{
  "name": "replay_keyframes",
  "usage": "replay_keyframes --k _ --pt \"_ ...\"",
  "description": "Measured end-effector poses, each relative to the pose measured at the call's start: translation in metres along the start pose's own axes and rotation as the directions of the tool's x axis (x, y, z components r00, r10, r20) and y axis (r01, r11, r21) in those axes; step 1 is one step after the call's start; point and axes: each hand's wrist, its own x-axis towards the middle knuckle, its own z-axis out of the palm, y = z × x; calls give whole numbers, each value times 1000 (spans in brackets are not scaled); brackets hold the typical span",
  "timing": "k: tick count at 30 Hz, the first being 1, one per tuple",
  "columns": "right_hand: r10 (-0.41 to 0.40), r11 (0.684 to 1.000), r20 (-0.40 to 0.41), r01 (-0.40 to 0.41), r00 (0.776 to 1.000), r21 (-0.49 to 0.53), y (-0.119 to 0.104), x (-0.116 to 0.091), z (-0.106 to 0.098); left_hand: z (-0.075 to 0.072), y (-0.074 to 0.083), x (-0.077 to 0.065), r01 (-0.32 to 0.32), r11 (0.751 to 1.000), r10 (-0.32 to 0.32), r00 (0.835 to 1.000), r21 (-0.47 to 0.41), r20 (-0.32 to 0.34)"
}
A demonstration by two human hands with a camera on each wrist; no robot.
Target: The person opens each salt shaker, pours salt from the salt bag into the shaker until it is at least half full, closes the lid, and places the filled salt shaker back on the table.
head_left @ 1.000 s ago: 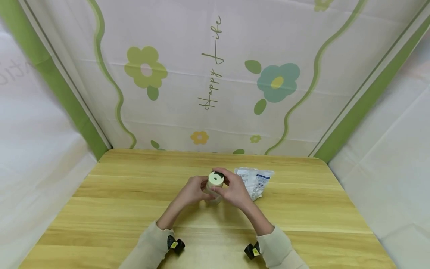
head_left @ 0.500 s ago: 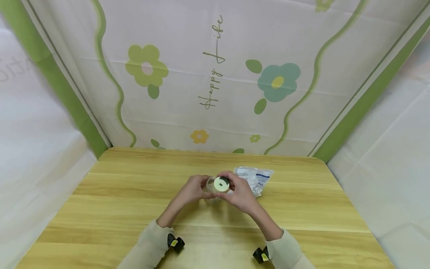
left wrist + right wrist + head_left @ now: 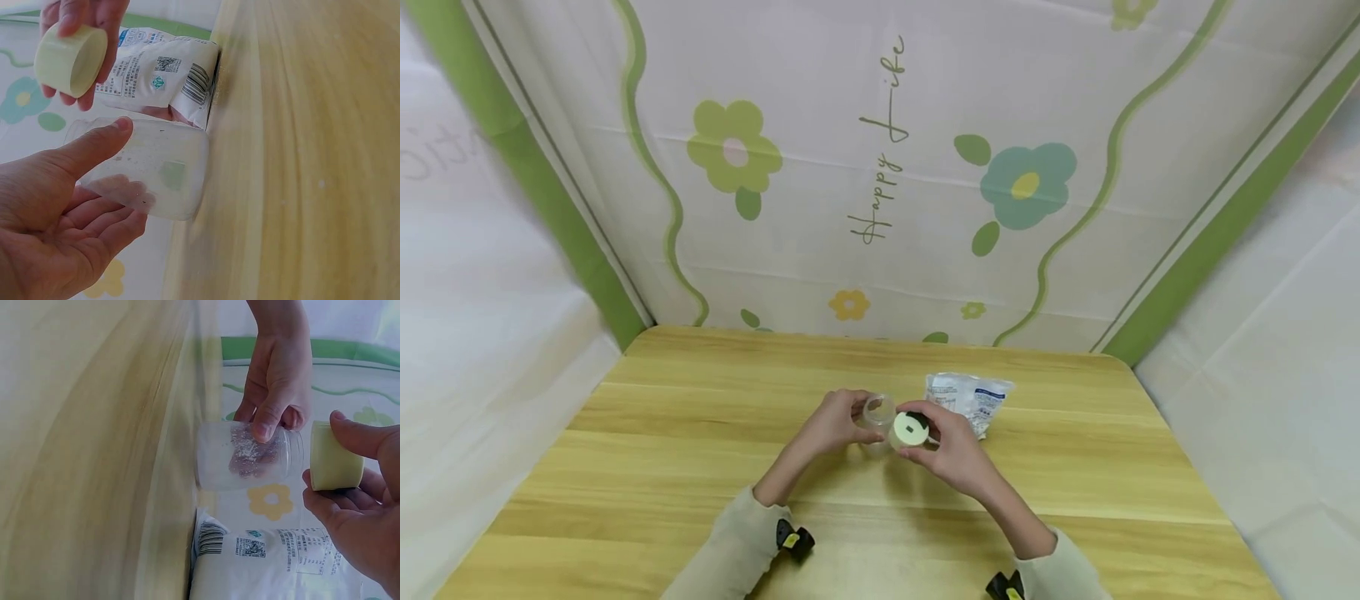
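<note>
A clear plastic jar [image 3: 215, 456] stands upright on the wooden table, its mouth uncovered. White powdery specks cling to its inner wall. My left hand [image 3: 838, 423] grips the jar from the side, thumb on one face and fingers behind it, as the left wrist view shows. In my right hand [image 3: 951, 442] is a pale yellow-green lid [image 3: 334, 456], pinched between thumb and fingers. The lid is off the jar, slightly above and to the right of its rim; its hollow underside shows in the left wrist view. The lid's top has a small dark square mark.
Behind my right hand a white printed plastic packet [image 3: 973, 400] lies on the wooden table [image 3: 715, 467], a barcode and QR code on its side. A white curtain [image 3: 805, 233] with flowers rises past the table's far edge, and more white cloth hangs at both sides.
My right hand has lifted the lid off the jar and carried it right and toward me, uncovering the jar's mouth. My left hand has stayed on the jar.
</note>
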Motion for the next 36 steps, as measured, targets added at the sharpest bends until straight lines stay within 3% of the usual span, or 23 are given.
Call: replay_keyframes --k 13,23,36 --pt "27 1000 40 -27 999 -5 9 -17 -6 -1 -1 0 14 1000 -13 1000 14 -3" --pt "34 999 130 -33 991 -9 21 -36 -9 -1 1 1 20 1000 -20 1000 4 0" --pt "58 992 176 -36 983 -124 35 -50 -8 -1 1 0 31 999 -31 1000 -12 3"
